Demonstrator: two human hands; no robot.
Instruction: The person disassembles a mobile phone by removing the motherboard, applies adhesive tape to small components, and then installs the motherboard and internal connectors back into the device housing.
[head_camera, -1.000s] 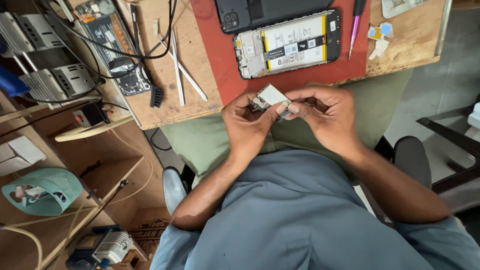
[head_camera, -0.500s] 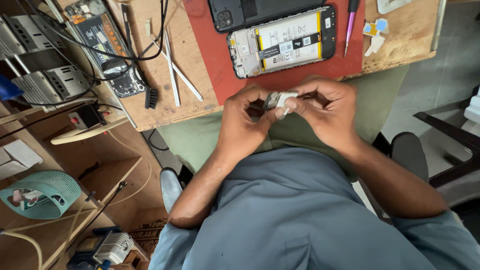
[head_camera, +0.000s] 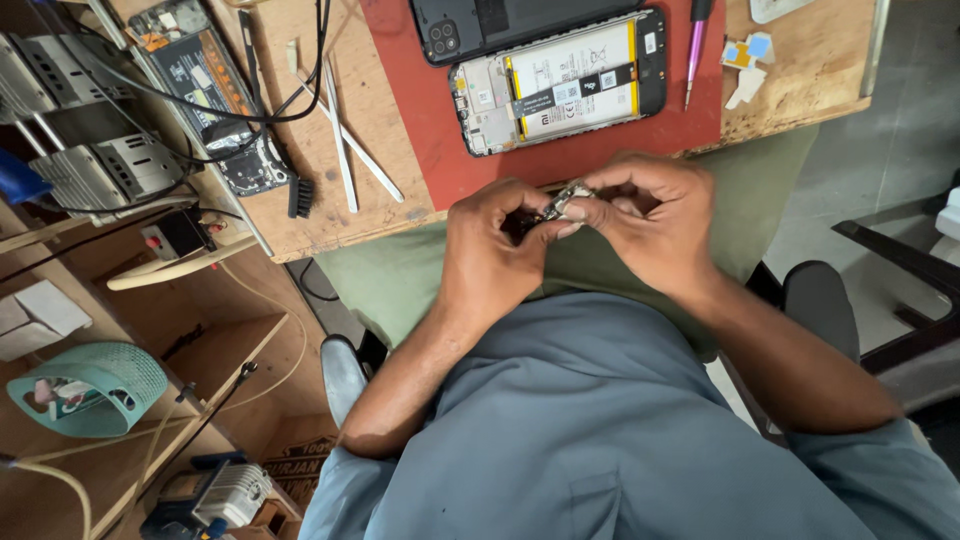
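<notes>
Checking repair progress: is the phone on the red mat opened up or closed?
Opened up: the phone lies face down with its back cover off, battery and inner parts exposed.

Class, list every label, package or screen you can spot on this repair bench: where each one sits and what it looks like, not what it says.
Battery label: inside the opened phone on the red mat, pale rectangle crossed by a black strip.
Second battery label: on the dark opened phone at far left, black with orange edge.
Small stickers: bench's right corner, blue and orange squares.
</notes>
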